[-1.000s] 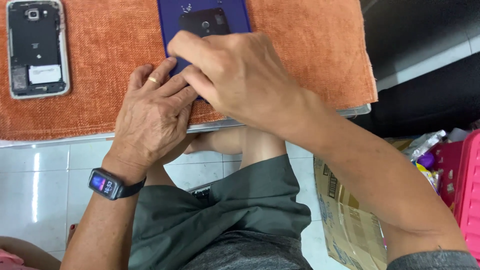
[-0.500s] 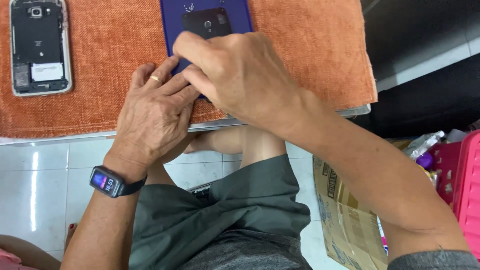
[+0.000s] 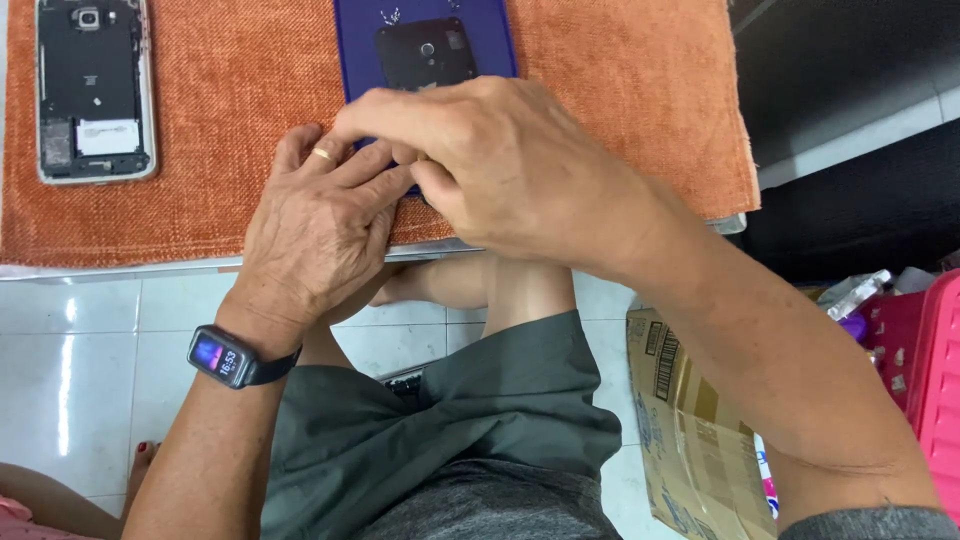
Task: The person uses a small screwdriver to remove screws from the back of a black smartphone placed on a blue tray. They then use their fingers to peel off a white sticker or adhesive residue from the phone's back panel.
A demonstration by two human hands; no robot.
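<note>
I see both hands working together at the near edge of a blue phone back cover (image 3: 425, 30) that lies on the orange towel (image 3: 620, 110). The left hand (image 3: 315, 235) rests flat on the towel with its fingers pressed together against the lower end of the cover, a ring on one finger. The right hand (image 3: 500, 165) lies over it, and its thumb and forefinger pinch something at that lower edge, but I cannot tell what, because the hands hide it. The dark camera module (image 3: 425, 52) of the cover shows uncovered above them. I judge the work on the cover is in the middle. The opened phone (image 3: 93, 90), without its back, lies well apart at the left, untouched.
</note>
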